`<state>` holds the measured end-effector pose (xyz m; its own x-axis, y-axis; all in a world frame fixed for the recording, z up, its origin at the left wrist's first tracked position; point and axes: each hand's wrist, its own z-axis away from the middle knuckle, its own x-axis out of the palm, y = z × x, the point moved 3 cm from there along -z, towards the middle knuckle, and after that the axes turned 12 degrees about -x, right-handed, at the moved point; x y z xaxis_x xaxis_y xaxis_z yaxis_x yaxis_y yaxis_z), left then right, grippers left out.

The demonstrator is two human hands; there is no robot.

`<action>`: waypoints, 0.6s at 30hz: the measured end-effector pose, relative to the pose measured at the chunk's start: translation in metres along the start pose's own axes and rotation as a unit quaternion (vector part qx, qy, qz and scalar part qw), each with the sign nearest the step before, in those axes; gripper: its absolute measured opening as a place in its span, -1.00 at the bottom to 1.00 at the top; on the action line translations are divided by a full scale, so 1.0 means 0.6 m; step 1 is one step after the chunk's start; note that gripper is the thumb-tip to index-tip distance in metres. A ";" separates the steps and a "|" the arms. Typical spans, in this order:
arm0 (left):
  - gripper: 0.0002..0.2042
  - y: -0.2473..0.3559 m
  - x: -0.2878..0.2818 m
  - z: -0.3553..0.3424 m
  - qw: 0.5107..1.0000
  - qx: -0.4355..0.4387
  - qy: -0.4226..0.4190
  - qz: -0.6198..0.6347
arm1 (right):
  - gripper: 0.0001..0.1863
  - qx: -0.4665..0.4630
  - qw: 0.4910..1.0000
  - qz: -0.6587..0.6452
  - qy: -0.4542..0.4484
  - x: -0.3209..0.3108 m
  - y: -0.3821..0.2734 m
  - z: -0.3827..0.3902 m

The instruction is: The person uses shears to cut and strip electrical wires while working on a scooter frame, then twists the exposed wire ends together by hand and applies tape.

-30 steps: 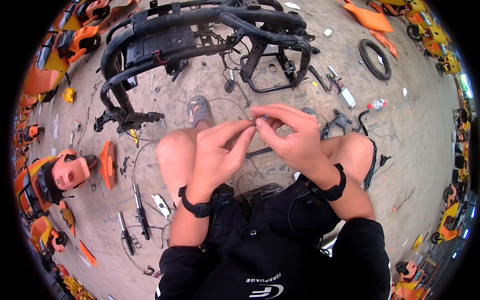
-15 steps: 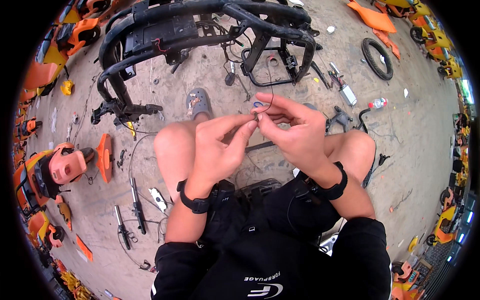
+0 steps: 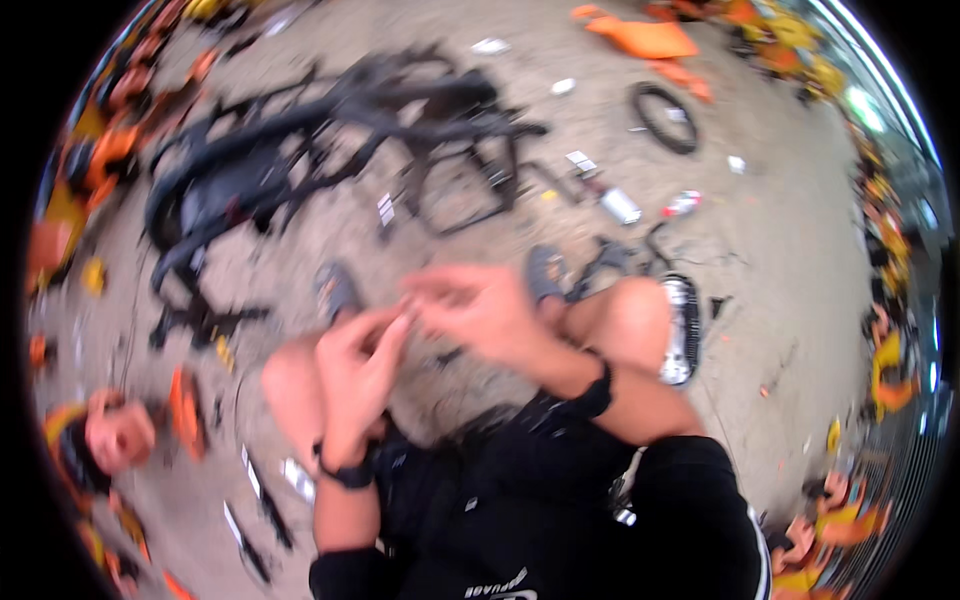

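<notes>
My left hand (image 3: 355, 365) and my right hand (image 3: 480, 310) meet at the fingertips above the floor between my bent knees. Both are closed in pinches around something small, too blurred to make out. Beyond them my feet, in grey clogs (image 3: 335, 288), rest on the dusty floor (image 3: 780, 230). A black tubular vehicle frame (image 3: 340, 110) lies past my feet, towards the upper left, with dark parts attached to it.
A black tyre (image 3: 665, 140), bottle (image 3: 683, 203), silver box (image 3: 620, 205) and orange panels (image 3: 640, 38) lie ahead to the right. At left are a loose orange panel (image 3: 187, 410) and black-and-silver tubes (image 3: 245, 540). Orange and yellow scooters (image 3: 110, 155) line both sides.
The whole view has swung and blurred, shifting the scene and my hands leftward, with the left side lower. My fingertips still meet, but the thin dark wire seen earlier is no longer distinguishable.
</notes>
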<state>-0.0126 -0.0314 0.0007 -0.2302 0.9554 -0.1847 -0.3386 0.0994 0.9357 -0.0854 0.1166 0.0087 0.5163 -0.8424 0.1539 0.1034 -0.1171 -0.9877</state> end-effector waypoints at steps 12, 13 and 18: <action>-0.87 -0.032 0.020 -0.020 0.993 0.093 0.008 -0.077 | -0.64 -0.113 0.984 0.128 -0.043 -0.027 0.014 -0.016; -0.88 -0.029 0.023 -0.014 0.997 0.051 0.007 -0.060 | -0.63 -0.111 0.984 0.132 -0.049 -0.028 0.013 -0.014; -0.86 -0.006 0.033 -0.005 0.998 0.021 0.017 -0.057 | -0.62 -0.069 0.988 0.122 -0.070 -0.027 0.003 -0.008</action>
<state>-0.0186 -0.0136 -0.0069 -0.2233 0.9272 -0.3007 -0.3268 0.2194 0.9193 -0.0975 0.1278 0.0041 0.6249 -0.7748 -0.0959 -0.1507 0.0008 -0.9886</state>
